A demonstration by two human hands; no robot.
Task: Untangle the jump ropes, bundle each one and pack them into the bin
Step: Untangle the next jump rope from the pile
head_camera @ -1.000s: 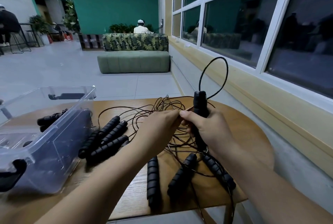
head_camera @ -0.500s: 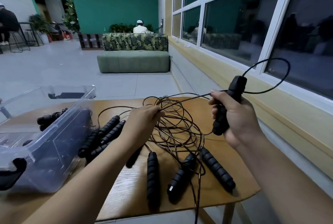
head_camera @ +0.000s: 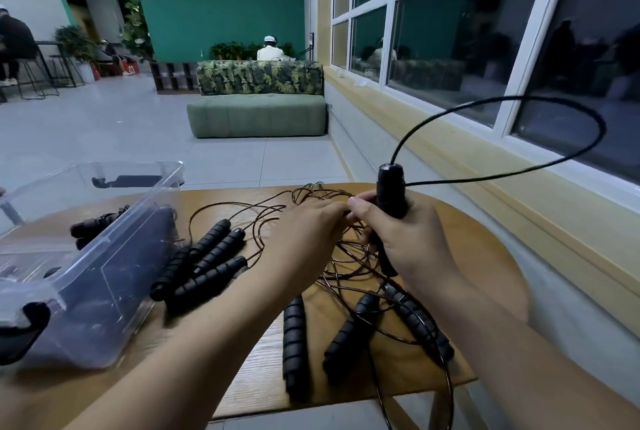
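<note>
My right hand [head_camera: 412, 239] grips an upright black jump-rope handle [head_camera: 390, 194] over the middle of the wooden table [head_camera: 485, 256]. Its black cord [head_camera: 561, 107] arcs out to the right in a wide loop and comes back to the hand. My left hand [head_camera: 304, 232] is right beside it, fingers pinching the cord where the two hands meet. Under both hands lies a tangle of thin brown cords [head_camera: 346, 267]. Several black foam handles [head_camera: 207, 256] lie left of the tangle, three more handles [head_camera: 356, 329] near the front edge. The clear plastic bin [head_camera: 104, 256] stands at the left, with a bundled rope [head_camera: 93, 225] inside.
The table's rounded right end sits close to a yellow window ledge [head_camera: 519, 187]. One cord [head_camera: 446, 395] hangs over the front edge. Beyond the table are tiled floor and a green sofa [head_camera: 256, 114], with people seated far back.
My right hand swung the handle out to the right, drawing cord through the left hand, then came back in to meet the left hand. The free loop is now much larger.
</note>
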